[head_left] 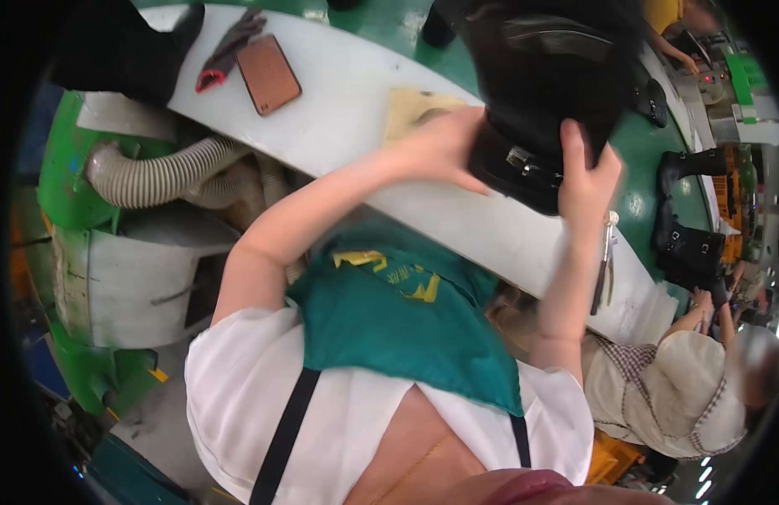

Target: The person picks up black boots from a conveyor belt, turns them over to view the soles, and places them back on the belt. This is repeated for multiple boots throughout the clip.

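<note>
Above the white desk (339, 126), a black boot (541, 93) was held in both hands. Left hand (440, 147) pressed its side, fingers wrapped on it; right hand (587, 181) gripped its near edge, fingers (572, 143) curled over. Far left lay a brown phone (269, 74) beside a glove (225, 50).

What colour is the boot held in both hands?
Black leather boot with a metal buckle, seen best in the head view.

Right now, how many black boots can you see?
3 at least. One black boot is held between the left hand and right hand; two more stand at the right, an upper one and a buckled one. Others may be hidden.
</note>
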Tool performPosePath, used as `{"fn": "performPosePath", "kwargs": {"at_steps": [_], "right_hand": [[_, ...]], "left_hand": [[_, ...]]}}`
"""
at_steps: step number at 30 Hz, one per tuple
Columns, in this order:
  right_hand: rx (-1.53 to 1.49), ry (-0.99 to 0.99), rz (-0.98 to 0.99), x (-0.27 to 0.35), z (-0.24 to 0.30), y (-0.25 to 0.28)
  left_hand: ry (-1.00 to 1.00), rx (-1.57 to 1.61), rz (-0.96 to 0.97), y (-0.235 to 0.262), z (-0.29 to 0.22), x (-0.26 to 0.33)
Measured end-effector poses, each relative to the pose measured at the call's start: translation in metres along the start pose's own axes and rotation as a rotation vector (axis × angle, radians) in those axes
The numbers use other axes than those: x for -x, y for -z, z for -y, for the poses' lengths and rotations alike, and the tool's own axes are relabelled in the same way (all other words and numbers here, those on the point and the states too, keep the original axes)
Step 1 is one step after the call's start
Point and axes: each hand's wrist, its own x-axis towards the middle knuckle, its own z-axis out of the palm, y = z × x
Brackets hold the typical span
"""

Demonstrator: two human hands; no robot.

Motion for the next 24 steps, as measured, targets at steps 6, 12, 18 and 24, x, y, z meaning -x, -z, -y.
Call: {"fn": "performPosePath", "kwargs": {"at_steps": [6,12,18,24], "right_hand": [[0.357,0.28,0.346,0.011,-0.076,-0.049],[-0.255,0.14,-0.078,0.017,-0.13,-0.013],[-0.85,0.133,-0.292,0.031,-0.174,0.002],[-0.877,0.141,-0.457,0.043,-0.163,0.006]], "left_hand": [[0.203,-0.627,-0.067,0.002,0.012,0.028],[-0.118,-0.496,-0.529,-0.015,0.0,0.016],[-0.108,0.229,-0.468,-0.046,-0.051,-0.005],[-0.288,0.326,-0.496,-0.088,-0.078,-0.006]]}}
